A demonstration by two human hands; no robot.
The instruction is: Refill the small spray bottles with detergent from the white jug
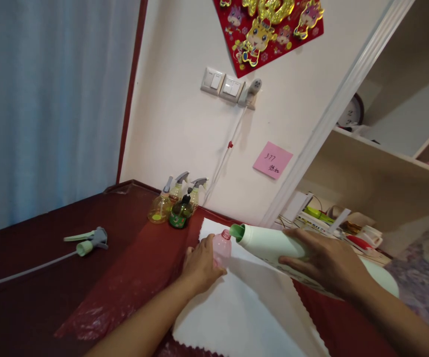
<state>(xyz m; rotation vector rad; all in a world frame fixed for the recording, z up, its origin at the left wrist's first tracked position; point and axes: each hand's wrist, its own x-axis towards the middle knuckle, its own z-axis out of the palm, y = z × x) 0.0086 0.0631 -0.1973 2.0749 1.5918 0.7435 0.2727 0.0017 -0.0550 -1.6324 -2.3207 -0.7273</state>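
Observation:
A small pink see-through bottle (222,246) stands upright on a white cloth (237,307), its neck uncapped. My left hand (202,265) is wrapped round its side. Across from it, my right hand (322,263) grips a long pale green bottle (266,243) by its middle. The green bottle lies tilted almost level, its spout close by the pink bottle's mouth; I cannot make out whether liquid runs out. A spray nozzle head (91,241) with a long thin tube rests on the dark red table at the left.
Several spray and pump bottles (177,203) stand by the wall at the back. Red plastic film (125,282) covers part of the table (21,317). A white cord (224,158) hangs from a wall socket. Cluttered shelves (385,153) are on the right.

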